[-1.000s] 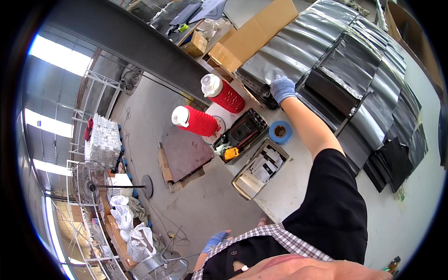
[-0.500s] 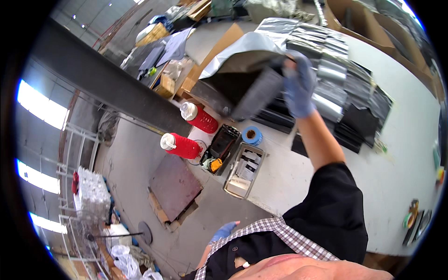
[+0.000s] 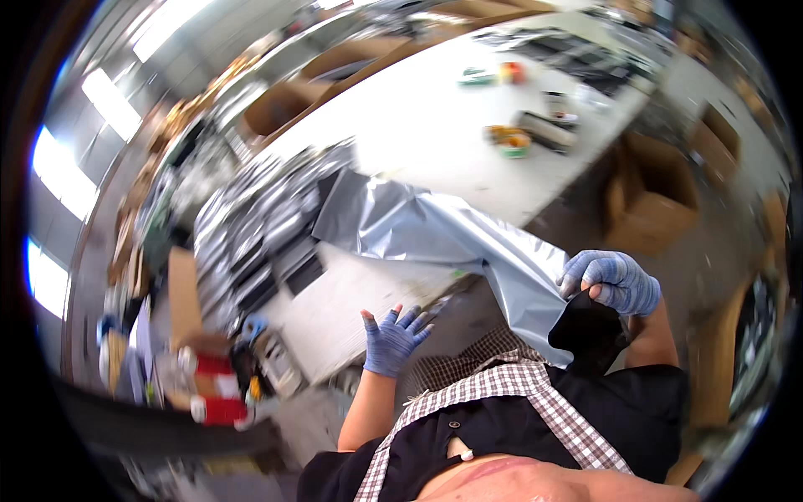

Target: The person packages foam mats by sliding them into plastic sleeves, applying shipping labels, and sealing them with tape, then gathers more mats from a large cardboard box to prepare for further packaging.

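Note:
My right hand (image 3: 613, 280), in a blue glove, grips the near corner of a large silver-grey plastic bag (image 3: 435, 230) that stretches from the white table (image 3: 418, 134) toward my chest. Spread open in its blue glove, my left hand (image 3: 393, 339) hovers over the table's near edge and holds nothing. Rows of more silver and dark bags (image 3: 259, 234) lie on the table to the left of the held bag.
Red and white cylinders (image 3: 209, 386), a blue tape roll (image 3: 251, 328) and a small tray sit at the table's left end. Cardboard boxes (image 3: 648, 197) stand on the floor to the right. Small tools and a tape dispenser (image 3: 535, 130) lie on the far table.
My right hand has lifted one silver bag off the pile and pulled it across toward my body. My view has swung right. My left hand rose from below and spread open.

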The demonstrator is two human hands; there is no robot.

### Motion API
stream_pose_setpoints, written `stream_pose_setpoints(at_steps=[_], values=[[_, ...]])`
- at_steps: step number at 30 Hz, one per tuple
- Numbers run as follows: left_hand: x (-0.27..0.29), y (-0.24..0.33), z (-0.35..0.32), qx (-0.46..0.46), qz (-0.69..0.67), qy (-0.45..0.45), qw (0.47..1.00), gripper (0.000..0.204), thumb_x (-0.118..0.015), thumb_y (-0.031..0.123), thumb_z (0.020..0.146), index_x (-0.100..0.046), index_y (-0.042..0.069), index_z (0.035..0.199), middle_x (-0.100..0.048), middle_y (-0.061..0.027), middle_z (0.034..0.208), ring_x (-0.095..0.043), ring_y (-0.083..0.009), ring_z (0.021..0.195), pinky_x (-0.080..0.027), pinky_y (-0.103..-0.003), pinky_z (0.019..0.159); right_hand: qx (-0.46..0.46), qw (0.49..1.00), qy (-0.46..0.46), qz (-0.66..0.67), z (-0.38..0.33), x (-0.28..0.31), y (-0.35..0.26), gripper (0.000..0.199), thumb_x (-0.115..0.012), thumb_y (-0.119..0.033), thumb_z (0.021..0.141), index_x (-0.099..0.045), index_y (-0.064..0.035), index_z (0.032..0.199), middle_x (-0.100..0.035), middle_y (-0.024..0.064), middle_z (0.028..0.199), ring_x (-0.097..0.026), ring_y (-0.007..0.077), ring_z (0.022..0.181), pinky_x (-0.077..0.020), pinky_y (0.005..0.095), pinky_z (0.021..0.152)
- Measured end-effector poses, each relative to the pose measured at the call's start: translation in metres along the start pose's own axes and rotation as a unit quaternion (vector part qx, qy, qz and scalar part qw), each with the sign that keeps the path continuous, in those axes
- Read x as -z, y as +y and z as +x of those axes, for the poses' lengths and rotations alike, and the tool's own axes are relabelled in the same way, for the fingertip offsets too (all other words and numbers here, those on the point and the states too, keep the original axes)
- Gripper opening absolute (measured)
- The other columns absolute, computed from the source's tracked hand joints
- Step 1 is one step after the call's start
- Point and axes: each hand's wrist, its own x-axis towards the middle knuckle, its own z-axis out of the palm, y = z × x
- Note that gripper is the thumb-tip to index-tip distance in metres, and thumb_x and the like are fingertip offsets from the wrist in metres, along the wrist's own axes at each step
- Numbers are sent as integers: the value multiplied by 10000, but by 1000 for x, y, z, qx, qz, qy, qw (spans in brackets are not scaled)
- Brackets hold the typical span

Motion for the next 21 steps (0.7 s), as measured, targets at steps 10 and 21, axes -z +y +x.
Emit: stream_pose_setpoints(at_steps=[10,21], values=[[-217,-382,177,385,154,-150,898,1030,-476,842,796,-405,6,1394,-434,-188,1457,-344,-394,1394,-289,-600,1132,51,924,366,-97,-385,153,-129,186,-599,-238,996,-635,-56,1014,-697,190,971,-663,325,943,-526,453,842],[-381,-760,366,497,89,-177,845,485,-510,499,983,-493,180,1347,-561,-43,1340,-524,-252,1244,-456,-445,1036,35,673,671,-310,-647,296,-219,376,-551,-414,989,-370,-140,806,-417,57,744,-438,201,685,-336,299,585]])
